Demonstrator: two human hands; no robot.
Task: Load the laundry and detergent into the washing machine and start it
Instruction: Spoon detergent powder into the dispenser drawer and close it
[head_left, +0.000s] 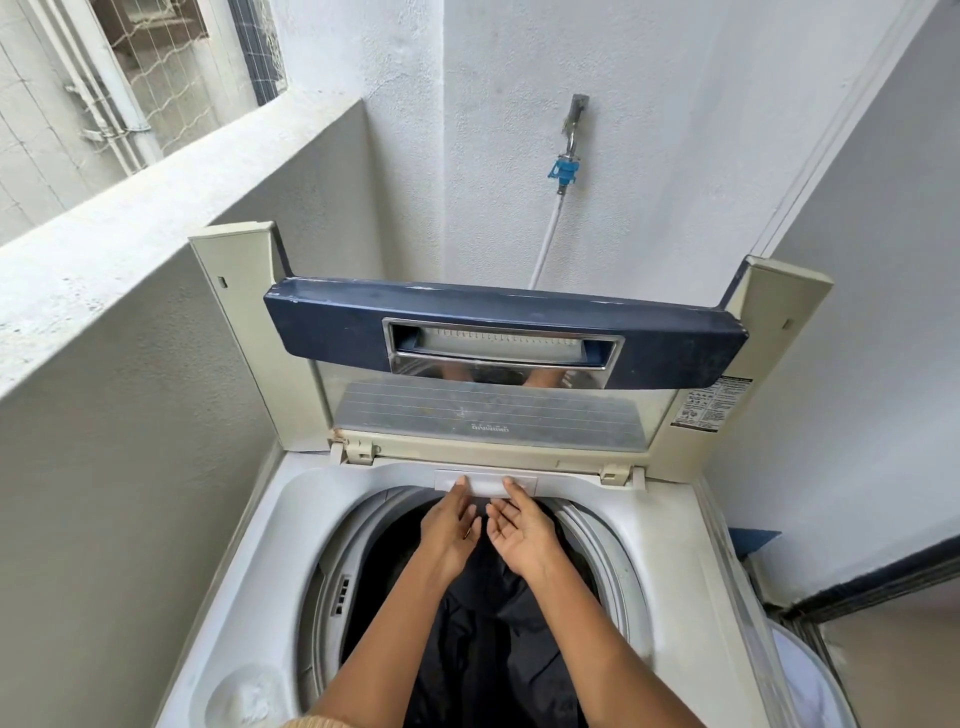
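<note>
Two items: soft, probably light laundry (493, 639) lay in drum (337, 587); stiff drawer (484, 480) at rear rim, touched by left grip (449, 525) and right grip (519, 530), both spread, likely pulled by lower lip.

Both bare forearms are angling in from below and converging, so the left hand (449, 525) and the right hand (519, 532) are sitting just beside each other with only a narrow gap between them. The left hand is showing its back and thumb edge, its fingers straight, held together and pointing forward. The right hand is facing palm up and inward toward the left, its fingers loosely spread and gently curved with the forefinger pointing farthest forward, and neither hand is gripping anything, both wrists lying nearly straight.
</note>
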